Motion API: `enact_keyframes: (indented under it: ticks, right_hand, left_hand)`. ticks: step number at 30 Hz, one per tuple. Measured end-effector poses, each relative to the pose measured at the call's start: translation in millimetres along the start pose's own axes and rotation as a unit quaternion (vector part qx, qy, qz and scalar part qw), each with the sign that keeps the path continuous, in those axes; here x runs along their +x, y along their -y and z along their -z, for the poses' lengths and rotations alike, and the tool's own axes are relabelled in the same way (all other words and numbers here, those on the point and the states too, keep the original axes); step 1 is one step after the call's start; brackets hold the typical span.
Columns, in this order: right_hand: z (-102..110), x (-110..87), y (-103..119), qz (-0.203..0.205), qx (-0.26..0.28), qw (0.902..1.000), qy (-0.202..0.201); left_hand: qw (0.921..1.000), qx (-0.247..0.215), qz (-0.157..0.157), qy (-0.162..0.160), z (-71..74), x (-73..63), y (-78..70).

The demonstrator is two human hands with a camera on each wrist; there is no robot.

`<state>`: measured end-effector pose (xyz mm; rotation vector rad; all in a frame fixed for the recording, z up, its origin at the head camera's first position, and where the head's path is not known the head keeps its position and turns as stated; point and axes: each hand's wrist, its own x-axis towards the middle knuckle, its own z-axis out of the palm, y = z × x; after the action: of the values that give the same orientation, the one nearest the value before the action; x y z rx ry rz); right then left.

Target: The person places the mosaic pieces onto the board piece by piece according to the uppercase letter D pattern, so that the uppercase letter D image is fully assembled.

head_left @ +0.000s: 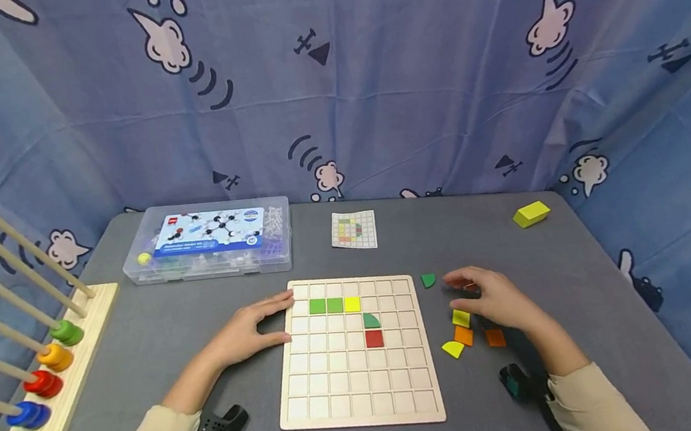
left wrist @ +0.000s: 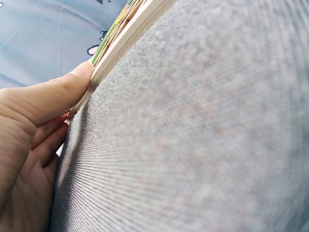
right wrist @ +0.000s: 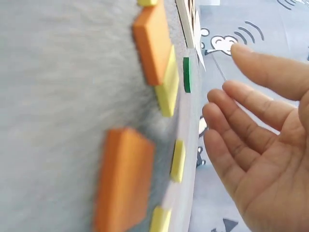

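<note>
A wooden grid board (head_left: 341, 388) lies flat in the middle. Two green squares (head_left: 326, 305), a yellow square (head_left: 352, 304), a green quarter-circle (head_left: 371, 321) and a red square (head_left: 374, 339) sit in its cells. My left hand (head_left: 245, 334) touches the board's left edge with thumb and fingertips spread. To the right, my right hand (head_left: 491, 296) hovers over loose pieces, and its palm looks bare in the right wrist view. Near it are a green quarter-circle (head_left: 428, 280), a yellow piece (head_left: 461, 318), orange pieces (head_left: 495, 338) and a yellow quarter-circle (head_left: 453, 349).
A small printed grid card (head_left: 354, 230) lies behind the board. At the back left is a clear plastic case (head_left: 212, 264). A wooden peg rack with coloured rings (head_left: 80, 370) occupies the left side. Yellow blocks (head_left: 531, 214) rest at the back right, before a blue curtain (head_left: 370, 97).
</note>
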<state>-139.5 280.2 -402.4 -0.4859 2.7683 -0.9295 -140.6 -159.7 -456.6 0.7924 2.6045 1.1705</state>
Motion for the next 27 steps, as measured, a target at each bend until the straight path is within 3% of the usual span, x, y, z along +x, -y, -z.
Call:
enact_keyframes:
  ticks: [11, 21, 27]
  right_hand:
    - [-1, 45.4, 8, -0.034, -0.041, 0.9979, 0.037]
    - [-7, 61.3, 16, -0.062, -0.08, 0.9943, 0.035]
    - [-12, 63.7, 19, -0.108, -0.095, 0.9895, 0.014]
  left_hand:
    - [1.0, -0.001, 0.003, 0.002, 1.2, -1.3, -1.5]
    - [1.0, -0.001, 0.002, -0.001, 1.2, -0.7, -0.6]
    - [1.0, 0.001, 0.0, 0.001, 1.2, -0.3, -0.5]
